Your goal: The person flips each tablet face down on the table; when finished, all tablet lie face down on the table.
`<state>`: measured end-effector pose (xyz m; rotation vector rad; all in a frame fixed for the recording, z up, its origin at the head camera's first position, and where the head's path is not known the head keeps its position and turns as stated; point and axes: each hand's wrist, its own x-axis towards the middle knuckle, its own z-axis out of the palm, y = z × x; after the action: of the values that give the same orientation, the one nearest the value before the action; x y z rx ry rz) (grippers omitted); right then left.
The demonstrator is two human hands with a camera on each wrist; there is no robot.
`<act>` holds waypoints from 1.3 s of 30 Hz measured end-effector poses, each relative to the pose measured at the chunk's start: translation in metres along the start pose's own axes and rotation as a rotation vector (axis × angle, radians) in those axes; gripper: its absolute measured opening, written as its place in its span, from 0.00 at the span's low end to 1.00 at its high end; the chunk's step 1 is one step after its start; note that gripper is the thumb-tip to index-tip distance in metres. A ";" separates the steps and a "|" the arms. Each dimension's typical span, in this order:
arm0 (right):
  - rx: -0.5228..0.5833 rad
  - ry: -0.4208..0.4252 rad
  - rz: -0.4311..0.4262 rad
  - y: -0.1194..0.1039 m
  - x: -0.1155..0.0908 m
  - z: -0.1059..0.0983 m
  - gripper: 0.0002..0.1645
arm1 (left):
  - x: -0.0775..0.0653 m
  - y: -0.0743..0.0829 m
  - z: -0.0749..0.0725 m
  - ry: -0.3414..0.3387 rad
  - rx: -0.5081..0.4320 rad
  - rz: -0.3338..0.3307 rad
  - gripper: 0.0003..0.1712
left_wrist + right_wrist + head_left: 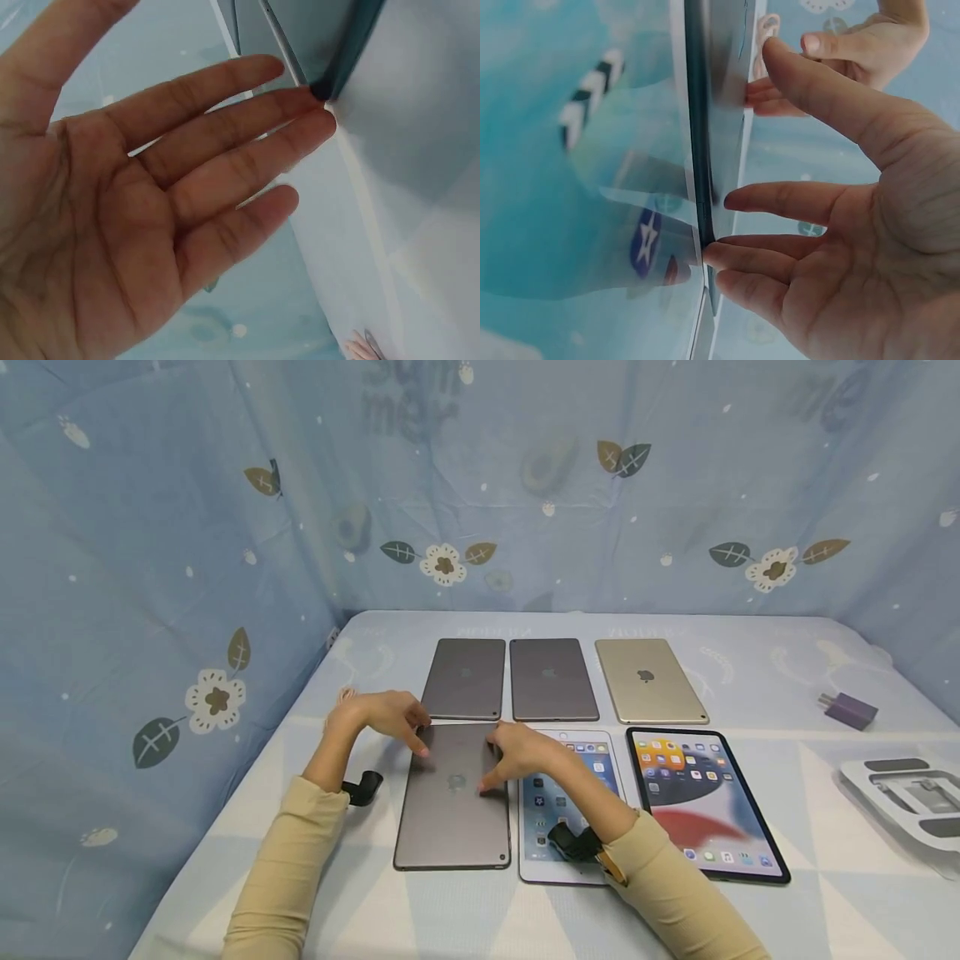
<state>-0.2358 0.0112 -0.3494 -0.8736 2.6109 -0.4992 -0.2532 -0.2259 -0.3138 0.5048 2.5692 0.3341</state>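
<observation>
A grey tablet (442, 818) lies back side up at the front left, its logo facing up. My left hand (393, 717) is at its far left corner; in the left wrist view its fingers (225, 165) are nearly straight, fingertips right at the tablet's dark edge (352, 45). My right hand (521, 752) reaches over from the right to the tablet's far right part. The right wrist view shows the right hand's fingers (757, 259) extended, their tips against the tablet's edge, with the thumb apart. Beneath the right forearm lies a white-framed tablet (551, 868) with its screen lit.
Behind are two more grey tablets (468, 672) (553, 677) and a gold tablet (648, 685), all back side up. A black-framed tablet (712, 810) shows its lit screen. Farther right are a purple charger (851, 710) and a white stand (900, 781). A beige looped cord (767, 28) lies by the left hand.
</observation>
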 end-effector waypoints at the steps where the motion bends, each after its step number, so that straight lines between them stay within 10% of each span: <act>1: 0.003 -0.003 0.002 0.001 0.001 0.000 0.45 | 0.001 0.002 0.000 0.007 0.008 0.005 0.39; 9: 0.074 -0.035 -0.031 0.017 -0.001 -0.010 0.48 | 0.012 0.019 0.010 0.074 0.052 0.074 0.21; 24: 0.068 -0.008 -0.074 0.076 -0.033 -0.027 0.46 | 0.041 0.081 0.035 0.097 0.126 0.072 0.40; 39: -0.052 0.097 0.027 0.112 -0.058 -0.041 0.38 | 0.055 0.122 0.053 0.122 0.192 0.104 0.28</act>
<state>-0.2658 0.1398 -0.3495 -0.8486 2.7310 -0.4798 -0.2359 -0.0863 -0.3425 0.7094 2.7147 0.1576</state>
